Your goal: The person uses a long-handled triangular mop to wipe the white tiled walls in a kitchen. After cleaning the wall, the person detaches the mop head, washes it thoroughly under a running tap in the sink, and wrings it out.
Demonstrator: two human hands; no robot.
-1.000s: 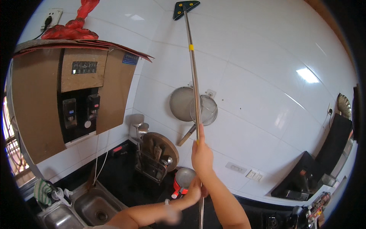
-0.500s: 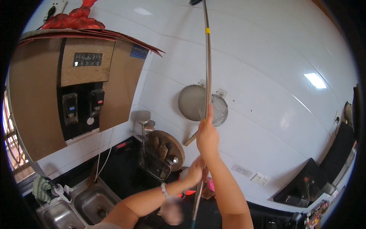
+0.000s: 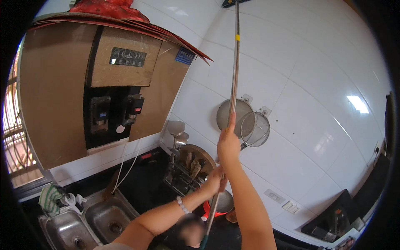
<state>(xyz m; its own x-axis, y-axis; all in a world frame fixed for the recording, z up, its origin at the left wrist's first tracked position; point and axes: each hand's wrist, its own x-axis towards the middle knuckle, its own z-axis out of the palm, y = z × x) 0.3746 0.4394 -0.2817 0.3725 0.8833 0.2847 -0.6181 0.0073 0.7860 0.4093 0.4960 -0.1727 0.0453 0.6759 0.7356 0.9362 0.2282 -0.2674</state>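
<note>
A long metal pole with a yellow band near its upper part runs from the lower middle up to the top edge. Its dark, flat head is partly in view against the white tiles, near the corner of the walls. My right hand is closed around the pole at mid-height, index finger stretched along the shaft. Lower down, my left hand, below which a beaded bracelet shows, also grips the pole. Behind the pole hang two round strainers, one fine and one of wire mesh.
A wall-mounted water dispenser with red sheets on top is at the left. Below it are a double steel sink and a black counter with a utensil rack. A red-rimmed pot stands near my left hand.
The view has shifted, so the wall and dispenser appear farther right. Against the strainers, the pole has moved left, and more of its dark head shows. Both hands keep their grip.
</note>
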